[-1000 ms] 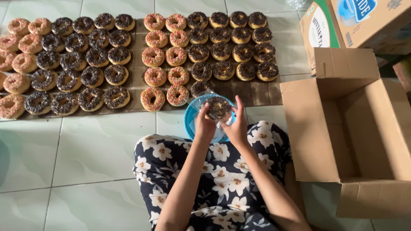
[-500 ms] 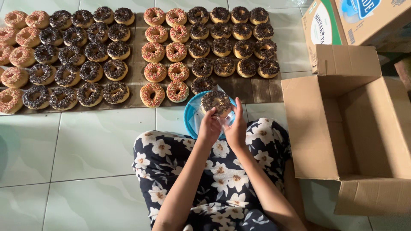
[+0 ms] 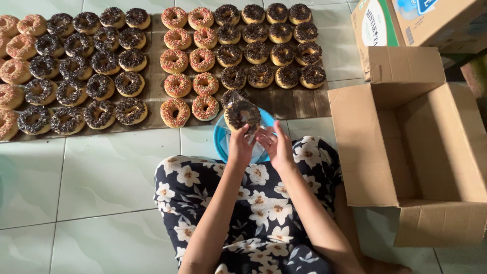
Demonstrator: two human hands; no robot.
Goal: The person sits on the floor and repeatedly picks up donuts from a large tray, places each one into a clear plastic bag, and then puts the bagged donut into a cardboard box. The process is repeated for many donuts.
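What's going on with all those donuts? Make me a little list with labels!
Left hand: holds a chocolate donut in a clear plastic bag
Right hand: fingers at the bag's edge, beside the donut
Under the hands: blue bowl
Floor: rows of chocolate-sprinkle donuts and pink-sprinkle donuts on brown boards
On the right: open cardboard box
Person: sitting on pale green tiles

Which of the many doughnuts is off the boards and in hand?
The chocolate-sprinkled doughnut in clear plastic wrap, held above the blue bowl by the left hand.
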